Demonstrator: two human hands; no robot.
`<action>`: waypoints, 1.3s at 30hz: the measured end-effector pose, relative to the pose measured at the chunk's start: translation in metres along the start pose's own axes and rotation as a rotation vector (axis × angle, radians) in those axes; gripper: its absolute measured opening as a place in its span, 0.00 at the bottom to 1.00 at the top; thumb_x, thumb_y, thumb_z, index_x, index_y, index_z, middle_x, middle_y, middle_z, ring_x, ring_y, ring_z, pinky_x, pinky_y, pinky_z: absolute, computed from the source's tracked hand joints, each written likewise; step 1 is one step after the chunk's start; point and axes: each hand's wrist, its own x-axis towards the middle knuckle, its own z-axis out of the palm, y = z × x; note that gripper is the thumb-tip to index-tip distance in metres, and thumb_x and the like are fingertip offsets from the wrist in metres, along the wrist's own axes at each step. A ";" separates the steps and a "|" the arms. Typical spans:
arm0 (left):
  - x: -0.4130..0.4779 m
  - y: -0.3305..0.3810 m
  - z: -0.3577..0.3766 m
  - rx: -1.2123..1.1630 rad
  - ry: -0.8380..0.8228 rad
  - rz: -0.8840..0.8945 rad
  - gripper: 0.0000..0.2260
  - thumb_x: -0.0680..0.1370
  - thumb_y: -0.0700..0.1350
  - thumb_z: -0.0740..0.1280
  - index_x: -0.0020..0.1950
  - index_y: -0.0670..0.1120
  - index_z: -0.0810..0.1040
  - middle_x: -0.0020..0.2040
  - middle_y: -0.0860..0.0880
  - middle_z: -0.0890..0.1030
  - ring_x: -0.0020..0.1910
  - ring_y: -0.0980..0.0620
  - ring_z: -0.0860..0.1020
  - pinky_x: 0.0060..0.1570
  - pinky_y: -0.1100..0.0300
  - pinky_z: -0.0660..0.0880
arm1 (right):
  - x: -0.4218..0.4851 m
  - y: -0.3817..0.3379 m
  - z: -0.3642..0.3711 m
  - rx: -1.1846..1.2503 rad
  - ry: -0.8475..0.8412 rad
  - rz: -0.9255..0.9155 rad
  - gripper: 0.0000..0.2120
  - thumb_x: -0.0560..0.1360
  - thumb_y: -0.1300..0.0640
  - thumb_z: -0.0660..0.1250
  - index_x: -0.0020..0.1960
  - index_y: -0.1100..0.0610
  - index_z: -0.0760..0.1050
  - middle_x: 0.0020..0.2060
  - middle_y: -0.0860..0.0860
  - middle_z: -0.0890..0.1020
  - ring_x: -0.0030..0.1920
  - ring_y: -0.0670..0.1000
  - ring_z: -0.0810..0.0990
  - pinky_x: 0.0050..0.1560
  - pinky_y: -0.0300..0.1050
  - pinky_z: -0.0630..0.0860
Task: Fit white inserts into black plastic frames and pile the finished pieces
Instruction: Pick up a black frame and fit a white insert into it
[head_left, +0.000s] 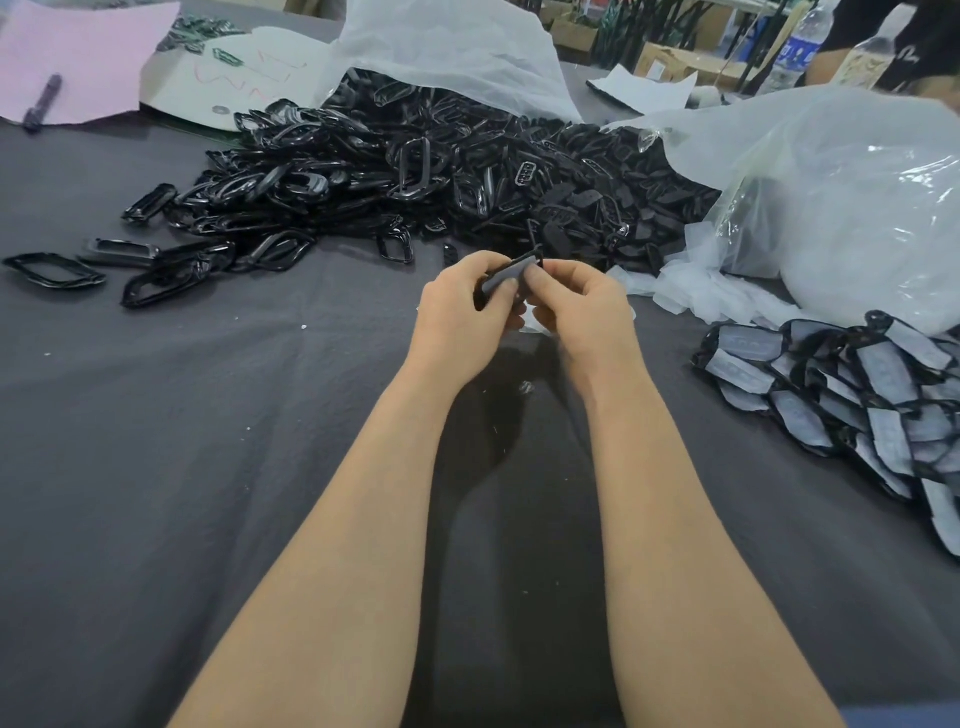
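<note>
The frames are glossy black plastic. The table wears matt, faintly creased dark grey cloth. The bags are thin, crinkled translucent plastic film. The paper is matt pink.

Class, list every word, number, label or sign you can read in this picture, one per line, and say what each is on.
No text here can be read for certain.
Red marks on the white card: handwritten, not legible.
Blue label on the water bottle: too blurred to read.
Print on the cardboard box: too small to read.
</note>
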 end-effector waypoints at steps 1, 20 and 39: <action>0.000 0.000 0.001 -0.012 0.002 -0.020 0.07 0.80 0.38 0.63 0.53 0.48 0.77 0.41 0.54 0.82 0.36 0.62 0.81 0.40 0.67 0.79 | 0.000 0.000 0.000 0.009 -0.008 0.009 0.06 0.76 0.63 0.67 0.42 0.55 0.77 0.39 0.52 0.80 0.42 0.49 0.78 0.45 0.42 0.75; 0.000 0.001 0.006 -0.062 0.017 -0.059 0.05 0.81 0.38 0.62 0.53 0.45 0.77 0.39 0.53 0.81 0.33 0.61 0.81 0.40 0.65 0.80 | 0.003 0.005 0.009 -0.080 0.067 -0.061 0.03 0.78 0.62 0.64 0.48 0.61 0.76 0.41 0.56 0.81 0.40 0.51 0.79 0.39 0.42 0.79; 0.002 0.000 0.006 -0.055 0.063 -0.083 0.05 0.81 0.39 0.63 0.51 0.48 0.75 0.40 0.54 0.80 0.32 0.64 0.80 0.36 0.70 0.78 | 0.001 0.005 0.012 -0.117 0.095 -0.118 0.03 0.78 0.61 0.64 0.49 0.57 0.76 0.39 0.49 0.80 0.37 0.42 0.78 0.29 0.28 0.72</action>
